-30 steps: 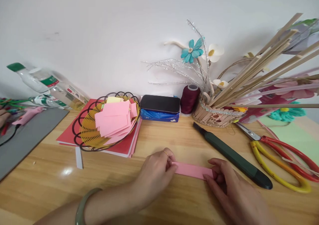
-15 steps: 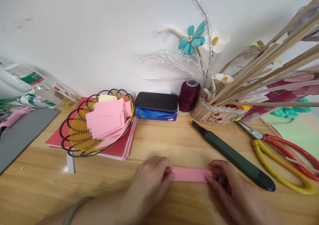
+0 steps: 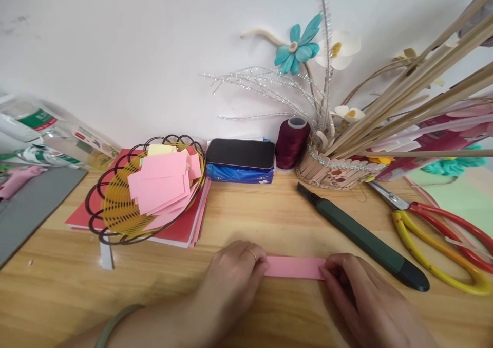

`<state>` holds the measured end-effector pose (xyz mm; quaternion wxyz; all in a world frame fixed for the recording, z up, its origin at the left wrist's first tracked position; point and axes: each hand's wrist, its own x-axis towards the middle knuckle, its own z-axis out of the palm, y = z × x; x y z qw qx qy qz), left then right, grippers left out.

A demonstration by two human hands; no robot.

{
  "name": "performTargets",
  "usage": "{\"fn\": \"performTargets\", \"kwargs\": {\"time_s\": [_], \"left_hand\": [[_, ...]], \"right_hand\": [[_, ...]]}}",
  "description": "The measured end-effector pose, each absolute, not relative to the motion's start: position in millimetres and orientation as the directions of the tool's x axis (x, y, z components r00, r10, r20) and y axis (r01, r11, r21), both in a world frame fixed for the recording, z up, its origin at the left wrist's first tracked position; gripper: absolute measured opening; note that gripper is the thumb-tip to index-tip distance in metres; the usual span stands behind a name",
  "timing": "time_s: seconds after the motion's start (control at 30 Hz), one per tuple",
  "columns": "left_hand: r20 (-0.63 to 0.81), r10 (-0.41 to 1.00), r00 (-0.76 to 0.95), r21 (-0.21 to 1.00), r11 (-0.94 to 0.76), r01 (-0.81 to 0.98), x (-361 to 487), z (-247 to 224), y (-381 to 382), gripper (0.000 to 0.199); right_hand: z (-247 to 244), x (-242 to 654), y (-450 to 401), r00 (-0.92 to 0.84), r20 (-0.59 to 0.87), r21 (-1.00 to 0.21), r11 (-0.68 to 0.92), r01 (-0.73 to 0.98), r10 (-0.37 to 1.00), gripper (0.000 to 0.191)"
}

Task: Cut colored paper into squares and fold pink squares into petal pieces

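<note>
A narrow strip of pink paper (image 3: 295,267) stretches sideways between my two hands, just above or on the wooden table. My left hand (image 3: 235,273), with a thin ring on one finger, pinches its left end between thumb and fingers. At the other end, my right hand (image 3: 360,286) grips the strip's right edge with thumb and index finger. Whether the paper is folded or layered I cannot tell. Beyond my left hand, a yellow woven basket (image 3: 111,204) with black looped edging holds pink and pale yellow paper pieces (image 3: 164,181).
A dark green craft knife (image 3: 358,235) and red-and-yellow scissors (image 3: 435,224) lie right. Behind stand a black phone (image 3: 241,153) on a blue packet (image 3: 239,174), a maroon thread spool (image 3: 291,141) and a stick-sided flower holder (image 3: 331,170). Red paper (image 3: 185,235) lies under the basket.
My right thumb and index finger have closed more tightly on the strip's right end. My left hand keeps its pinch. The view has shifted slightly.
</note>
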<state>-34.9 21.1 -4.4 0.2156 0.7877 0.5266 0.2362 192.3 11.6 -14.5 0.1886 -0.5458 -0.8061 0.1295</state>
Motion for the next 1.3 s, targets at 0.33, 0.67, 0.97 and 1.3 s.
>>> {"fn": "performTargets", "kwargs": {"time_s": [0.33, 0.67, 0.97, 1.3], "left_hand": [[0.141, 0.930, 0.341, 0.532, -0.361, 0.766, -32.8, -4.1, 22.1, 0.013], [0.181, 0.923, 0.339, 0.516, -0.382, 0.767, -31.8, -6.3, 22.2, 0.012], [-0.008, 0.969, 0.248, 0.534, -0.206, 0.820, -28.3, -5.3, 21.8, 0.012], [-0.102, 0.931, 0.351, 0.610, -0.221, 0.761, -33.3, 0.6, 26.8, 0.012]], "right_hand": [[-14.8, 195.4, 13.9, -0.387, 0.166, -0.379, 0.421, 0.824, 0.907, 0.014], [-15.6, 196.1, 16.3, -0.404, 0.127, -0.365, 0.422, 0.830, 0.906, 0.016], [-12.5, 193.3, 16.0, -0.399, 0.137, -0.356, 0.421, 0.835, 0.907, 0.014], [-7.2, 186.6, 18.2, -0.377, 0.194, -0.371, 0.423, 0.827, 0.906, 0.018]]}}
